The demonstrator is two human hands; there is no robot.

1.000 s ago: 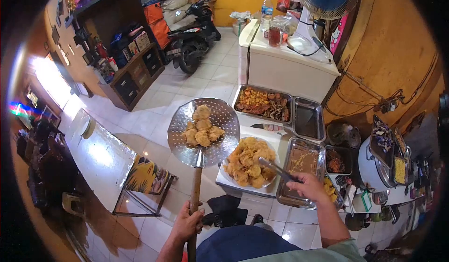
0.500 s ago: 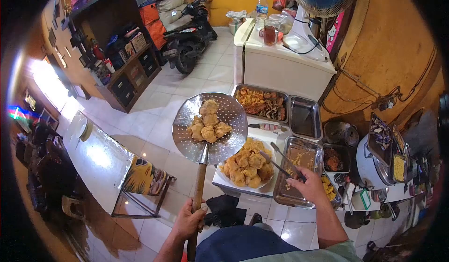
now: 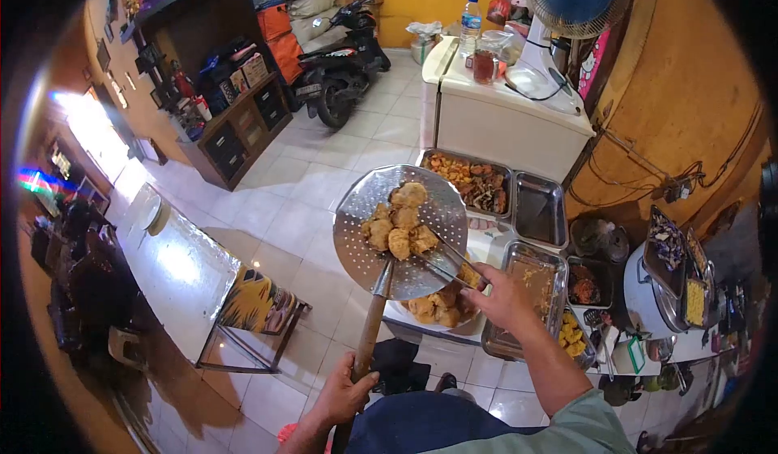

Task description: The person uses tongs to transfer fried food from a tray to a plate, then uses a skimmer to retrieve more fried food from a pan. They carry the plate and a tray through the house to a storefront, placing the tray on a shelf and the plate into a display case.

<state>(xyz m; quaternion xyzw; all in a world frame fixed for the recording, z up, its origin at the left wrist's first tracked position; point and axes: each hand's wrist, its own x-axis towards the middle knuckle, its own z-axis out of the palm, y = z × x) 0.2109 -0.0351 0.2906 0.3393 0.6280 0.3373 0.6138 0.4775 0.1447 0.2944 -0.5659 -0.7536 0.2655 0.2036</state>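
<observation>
Fingers wrapped, your left hand (image 3: 344, 392) should hold the skimmer (image 3: 358, 242) level at centre while your right hand (image 3: 506, 298), fingers pinching the tongs (image 3: 445, 272), grips the fritters (image 3: 399, 244) lightly.

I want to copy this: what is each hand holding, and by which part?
The left hand holds the big holey scoop by its wooden handle. The right hand holds tongs by the end away from their tips.

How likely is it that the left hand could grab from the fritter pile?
Probably not easily: the left hand is closed around the handle of the skimmer, which hides part of the fritter pile from view.
</observation>
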